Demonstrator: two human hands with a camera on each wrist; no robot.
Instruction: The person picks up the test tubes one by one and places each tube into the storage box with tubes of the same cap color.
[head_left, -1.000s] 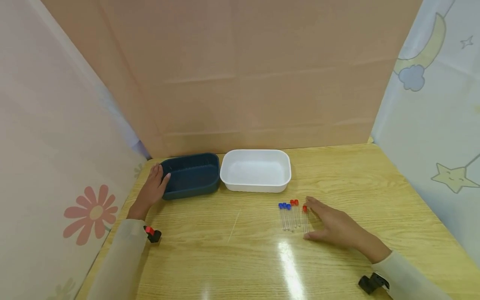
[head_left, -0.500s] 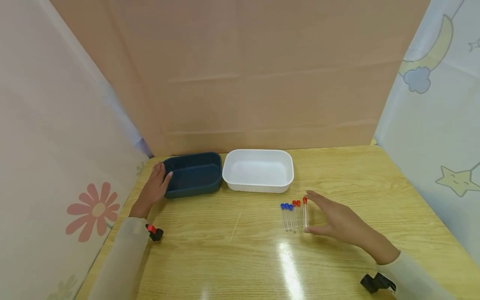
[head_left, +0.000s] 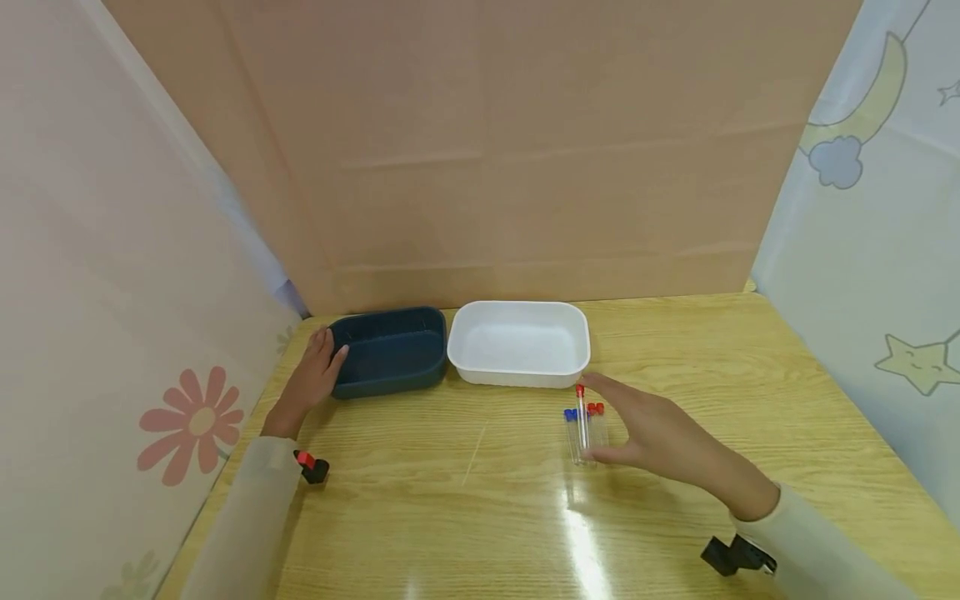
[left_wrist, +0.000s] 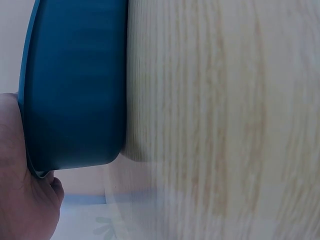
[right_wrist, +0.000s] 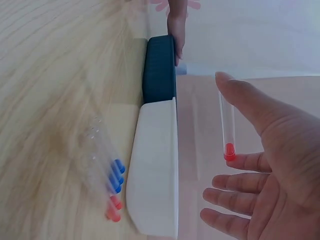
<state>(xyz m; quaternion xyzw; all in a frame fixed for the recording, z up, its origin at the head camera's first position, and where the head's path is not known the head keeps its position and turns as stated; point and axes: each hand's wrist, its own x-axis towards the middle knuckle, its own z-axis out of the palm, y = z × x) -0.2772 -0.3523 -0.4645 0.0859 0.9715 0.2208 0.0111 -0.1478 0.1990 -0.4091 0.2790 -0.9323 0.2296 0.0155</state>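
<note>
My right hand [head_left: 660, 429] pinches a clear test tube [head_left: 582, 425] with a red cap lengthwise, thumb at its bottom end and index finger at the cap. In the right wrist view that tube [right_wrist: 227, 122] is off the table, and the other fingers are spread. Below it lie three blue-capped tubes [right_wrist: 116, 175] and two red-capped tubes [right_wrist: 114, 209], side by side on the table. My left hand [head_left: 310, 375] grips the left end of a dark blue tray [head_left: 390, 386], thumb over the rim. The left wrist view shows the hand [left_wrist: 30, 195] at the tray's corner.
A white tray [head_left: 517, 377] stands against the dark blue tray's right side, just behind the tubes. The wooden table [head_left: 480, 517] meets a tan backdrop [head_left: 480, 200] behind the trays. Patterned sheets hang at the left and right sides.
My right hand has picked up the single red-capped tube at the right of the group and carried it left, over the other tubes. The left hand stays on the dark blue tray.
</note>
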